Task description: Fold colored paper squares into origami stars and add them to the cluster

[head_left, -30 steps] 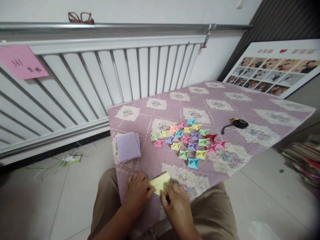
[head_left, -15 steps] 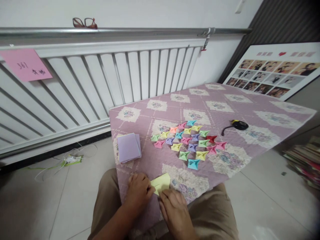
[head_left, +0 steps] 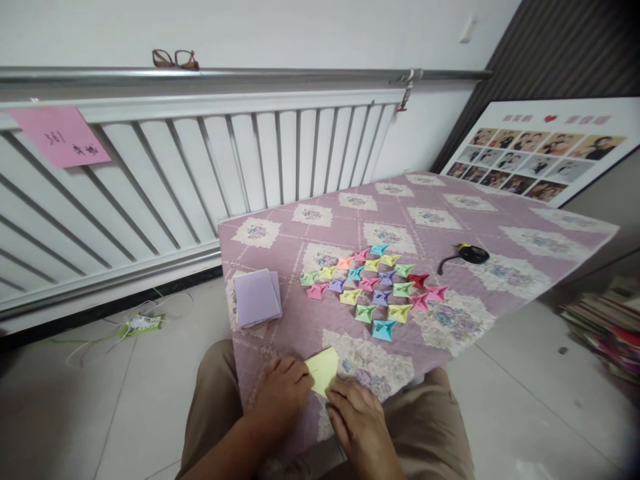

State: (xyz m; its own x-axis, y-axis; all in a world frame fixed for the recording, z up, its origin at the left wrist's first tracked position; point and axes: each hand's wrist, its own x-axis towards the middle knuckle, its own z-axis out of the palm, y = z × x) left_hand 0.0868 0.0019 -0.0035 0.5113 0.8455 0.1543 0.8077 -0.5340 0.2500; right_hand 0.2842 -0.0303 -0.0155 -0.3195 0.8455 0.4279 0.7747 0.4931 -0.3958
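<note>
A sheet of pale yellow paper [head_left: 323, 370], partly folded, lies at the near edge of the table between my two hands. My left hand [head_left: 284, 393] is curled over its left side, the fingertips closed on the edge. At the lower right corner, the fingers of my right hand [head_left: 357, 413] are bent together and press on the paper. My fingers cover parts of both sides. Beyond lie rows of small folded paper boats [head_left: 383, 297] in several colours. A stack of square paper [head_left: 257, 298], lilac on top, sits to the left.
A floral cloth [head_left: 295, 247] covers the table. A black object with a cord [head_left: 473, 254] lies at the right. Behind stand a white radiator [head_left: 260, 153] and a pipe with glasses [head_left: 175, 60] on it. A photo board [head_left: 540, 153] leans at the back right.
My left hand has shifted slightly right along the yellow paper's edge, and my right hand has moved a little right and down. The camera view has tilted slightly.
</note>
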